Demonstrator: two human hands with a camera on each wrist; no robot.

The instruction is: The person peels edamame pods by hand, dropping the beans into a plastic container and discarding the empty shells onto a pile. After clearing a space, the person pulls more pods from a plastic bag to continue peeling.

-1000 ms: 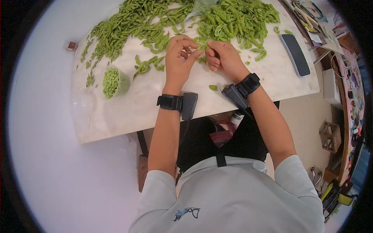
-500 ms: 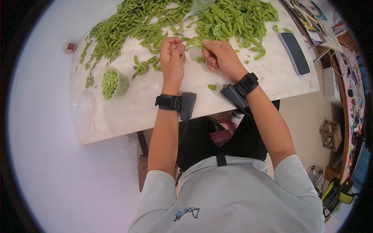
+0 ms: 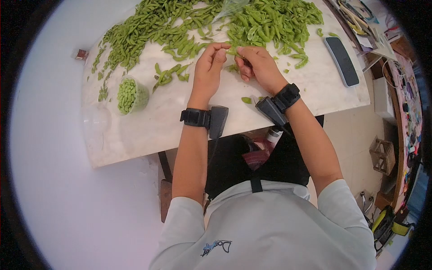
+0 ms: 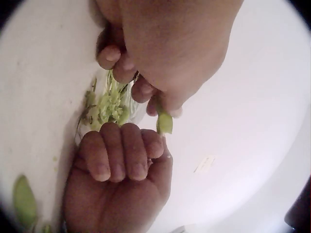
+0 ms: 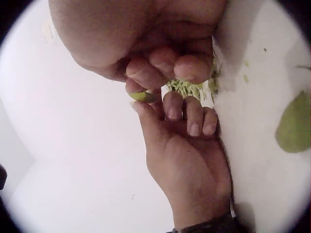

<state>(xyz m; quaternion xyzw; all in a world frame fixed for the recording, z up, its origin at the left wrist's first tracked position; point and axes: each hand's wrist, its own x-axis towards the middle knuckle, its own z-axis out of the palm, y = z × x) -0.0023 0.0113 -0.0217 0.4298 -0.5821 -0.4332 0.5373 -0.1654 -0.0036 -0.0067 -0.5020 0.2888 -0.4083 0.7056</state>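
Observation:
My left hand [image 3: 208, 74] meets my right hand [image 3: 263, 69] above the table, between two heaps of green pods. Thumb and fingers of both hands pinch a small green pod [image 4: 165, 124]; in the right wrist view the same pod [image 5: 143, 96] lies between their fingertips. The other fingers of my right hand [image 4: 116, 179] are curled toward its palm. A clear cup [image 3: 143, 96] of shelled beans [image 3: 126, 95] stands to the left of my left hand. Darker pods [image 3: 130, 40] are heaped at the back left, brighter green ones [image 3: 274, 22] behind my right hand.
A few pods [image 3: 166, 75] lie left of my left hand. One green piece [image 3: 246, 100] is near the table's front edge, and a phone [image 3: 341, 61] lies at the right. A clear plastic bag [image 3: 230, 8] rests between the heaps. Tools [image 3: 355, 22] sit beyond the right edge.
Half a second ago my left hand was apart from the right with its fingers curled; it has moved back right and pinches the pod. My right hand has hardly moved.

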